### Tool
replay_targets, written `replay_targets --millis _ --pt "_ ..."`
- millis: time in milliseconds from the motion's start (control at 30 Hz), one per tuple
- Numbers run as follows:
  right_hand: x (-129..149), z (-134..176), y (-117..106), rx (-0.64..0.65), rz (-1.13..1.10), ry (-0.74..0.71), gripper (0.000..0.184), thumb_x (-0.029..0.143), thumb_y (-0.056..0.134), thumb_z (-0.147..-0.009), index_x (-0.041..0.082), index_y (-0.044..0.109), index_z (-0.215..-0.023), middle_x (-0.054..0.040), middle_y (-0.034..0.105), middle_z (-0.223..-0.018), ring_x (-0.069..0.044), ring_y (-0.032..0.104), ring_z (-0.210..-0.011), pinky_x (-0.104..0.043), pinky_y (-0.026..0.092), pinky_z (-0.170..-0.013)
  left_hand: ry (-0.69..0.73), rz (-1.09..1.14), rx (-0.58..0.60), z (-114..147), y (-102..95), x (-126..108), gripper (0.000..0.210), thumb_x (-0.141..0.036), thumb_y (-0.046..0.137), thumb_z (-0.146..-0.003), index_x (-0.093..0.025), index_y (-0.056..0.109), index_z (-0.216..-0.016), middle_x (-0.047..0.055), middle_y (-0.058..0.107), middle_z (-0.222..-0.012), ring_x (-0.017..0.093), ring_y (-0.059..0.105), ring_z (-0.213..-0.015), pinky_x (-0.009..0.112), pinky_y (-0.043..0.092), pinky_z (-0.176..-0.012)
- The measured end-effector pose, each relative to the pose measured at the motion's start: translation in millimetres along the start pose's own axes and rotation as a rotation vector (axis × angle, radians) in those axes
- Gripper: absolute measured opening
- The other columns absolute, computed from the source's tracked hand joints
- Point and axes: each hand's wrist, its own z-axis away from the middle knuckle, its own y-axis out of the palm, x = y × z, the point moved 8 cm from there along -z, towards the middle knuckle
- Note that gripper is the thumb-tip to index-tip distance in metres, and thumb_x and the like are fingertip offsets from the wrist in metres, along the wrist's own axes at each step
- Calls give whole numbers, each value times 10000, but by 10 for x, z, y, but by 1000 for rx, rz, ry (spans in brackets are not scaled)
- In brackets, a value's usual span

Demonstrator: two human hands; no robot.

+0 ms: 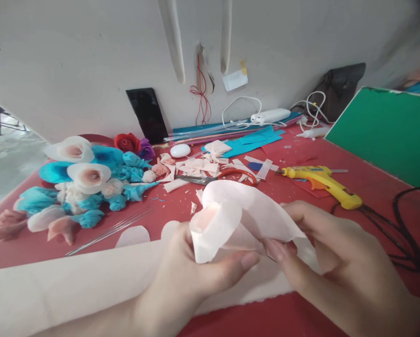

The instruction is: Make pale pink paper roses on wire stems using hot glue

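Note:
Between my hands is a pale pink paper flower [227, 229] with curled, overlapping petals. My left hand [199, 276] wraps around its left side, the thumb lying along the underside. With thumb and fingers, my right hand [329, 252] pinches the narrow base and the edge of a broad petal at the right. Below both hands a long strip of pale pink crepe paper [72, 285] lies across the table. A cut rounded petal [134, 236] rests behind the strip, and part of another petal [169, 229] shows beside my left hand.
Blue, white and pink paper flowers [90, 178] crowd the left of the red table [174, 210]. Paper scraps [199, 166] surround orange-handled scissors [202, 179]. A yellow glue gun [322, 182] with black cables lies right. Thin wires [107, 231] lie left; a phone [147, 114] leans on the wall.

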Motion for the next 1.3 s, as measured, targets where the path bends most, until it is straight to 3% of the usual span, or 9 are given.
replay_targets --millis 133,300,400,567,767,933,1067,1200,1300 --pt "-56 53 17 -10 2 45 77 186 512 -820 257 506 -849 39 568 -659 -96 566 -545 -156 463 -437 -1 -16 -5 -21 -10 -5 205 -361 692 -745 -175 721 -827 35 740 -845 215 666 -824 256 522 -746" --pt "23 141 -133 -308 -44 2 128 183 551 -814 272 488 -880 27 504 -646 -111 499 -562 -208 418 -480 -49 -39 -115 -1 -107 61 229 -387 728 -692 -162 705 -730 35 706 -730 200 632 -709 258 498 -636" --pt "150 167 -164 -360 28 -91 115 134 554 -820 249 548 -822 25 538 -626 -95 458 -508 -226 413 -495 -65 -49 -149 29 -132 61 249 -404 729 -675 -160 681 -657 25 678 -663 182 607 -652 245 485 -592" --pt "192 138 -146 -311 195 -147 118 173 552 -848 280 586 -885 25 595 -627 -103 522 -494 -216 431 -451 -56 -150 -161 30 -122 -25 256 -399 717 -668 -165 650 -589 14 632 -579 171 569 -584 243 454 -529" --pt "174 138 -110 -306 165 -180 144 165 563 -822 290 562 -894 42 635 -653 -102 572 -517 -196 468 -484 -33 -158 -185 4 -136 -28 322 -447 715 -659 -164 629 -532 4 604 -535 157 546 -548 237 438 -506" --pt "142 100 -32 -175 62 -146 241 153 523 -843 321 529 -1016 67 659 -693 -93 578 -515 -206 461 -508 -54 -39 -183 8 -172 72 240 -401 747 -658 -172 679 -643 -11 633 -610 139 555 -598 218 457 -568" --pt "152 78 24 -68 99 -188 341 104 475 -839 286 506 -1126 40 689 -756 -107 654 -666 -192 491 -577 -32 114 -164 -13 -179 82 157 -338 717 -729 -196 680 -673 -35 644 -655 107 561 -633 186 451 -611" --pt "187 111 44 -83 179 -254 408 66 472 -808 246 495 -1174 20 698 -834 -101 658 -696 -176 516 -678 19 247 -137 -57 -153 9 55 -259 701 -760 -220 716 -724 -28 691 -742 123 602 -733 196 487 -690" --pt "147 138 3 -132 205 -207 344 131 466 -838 273 498 -1150 26 681 -748 -114 631 -595 -204 520 -627 17 295 -122 -77 -130 -21 41 -256 702 -760 -220 718 -771 -22 688 -742 126 606 -737 197 491 -687"
